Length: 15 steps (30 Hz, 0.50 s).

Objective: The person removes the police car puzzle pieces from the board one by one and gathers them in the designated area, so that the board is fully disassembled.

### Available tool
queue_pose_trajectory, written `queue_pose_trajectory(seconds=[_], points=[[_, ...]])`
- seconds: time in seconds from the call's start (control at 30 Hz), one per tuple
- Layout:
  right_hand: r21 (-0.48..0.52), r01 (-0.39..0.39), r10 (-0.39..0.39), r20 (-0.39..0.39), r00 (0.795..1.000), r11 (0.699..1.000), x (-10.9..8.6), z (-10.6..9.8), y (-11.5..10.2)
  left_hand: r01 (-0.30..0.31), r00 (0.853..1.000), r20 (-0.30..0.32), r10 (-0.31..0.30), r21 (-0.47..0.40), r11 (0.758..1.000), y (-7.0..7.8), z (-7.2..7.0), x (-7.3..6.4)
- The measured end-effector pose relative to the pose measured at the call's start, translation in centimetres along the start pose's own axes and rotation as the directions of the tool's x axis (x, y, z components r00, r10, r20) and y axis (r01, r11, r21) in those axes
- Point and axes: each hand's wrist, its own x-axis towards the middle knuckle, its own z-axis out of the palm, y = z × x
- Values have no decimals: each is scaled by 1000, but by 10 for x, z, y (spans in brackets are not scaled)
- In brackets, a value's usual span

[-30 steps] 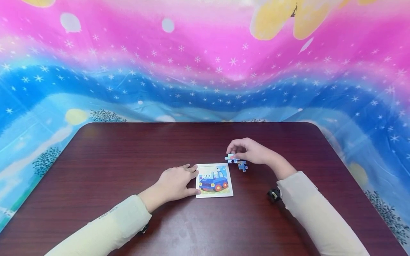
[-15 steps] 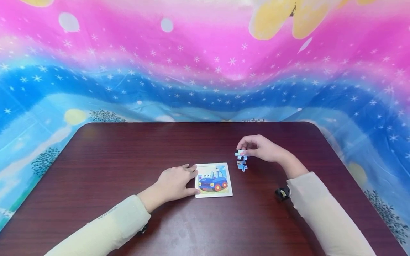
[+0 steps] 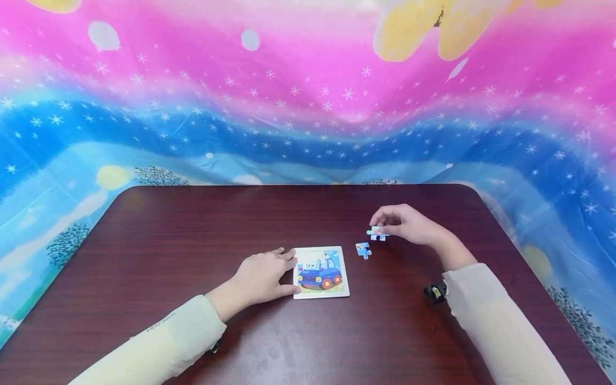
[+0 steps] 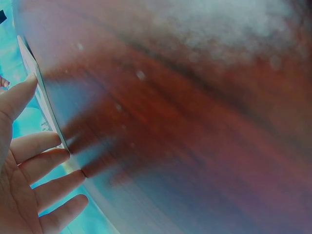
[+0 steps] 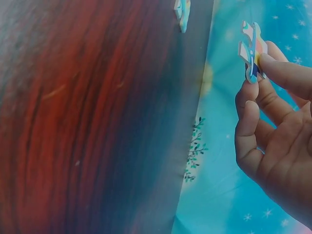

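Right hand (image 3: 409, 224) pinches a bit of jigsaw (image 3: 374, 232), left hand (image 3: 260, 275) just lies unclenched, fingers touching the car puzzle (image 3: 320, 275).

Plain cloth in pale cream is forming the left sleeve (image 3: 154, 345) and the right sleeve (image 3: 500, 326), both running long and creasing softly. The left one is carrying a short line of dark lettering (image 3: 162, 322) behind its broad cuff (image 3: 204, 315), the characters showing too small to read. The right one is shading toward greyish beige near its slightly uneven end, where a black gadget (image 3: 435, 293) with a small pale patch is sticking out underneath. A second black gadget (image 3: 216, 346) is peeping from below the left cuff, mostly hidden.
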Motion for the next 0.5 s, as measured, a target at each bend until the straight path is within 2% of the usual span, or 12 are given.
queue_pose_trajectory(seconds=[0.5], points=[[24, -68, 67, 45, 997, 997, -5, 2, 10, -4, 1000, 1, 4, 14, 1000, 0, 1, 0]])
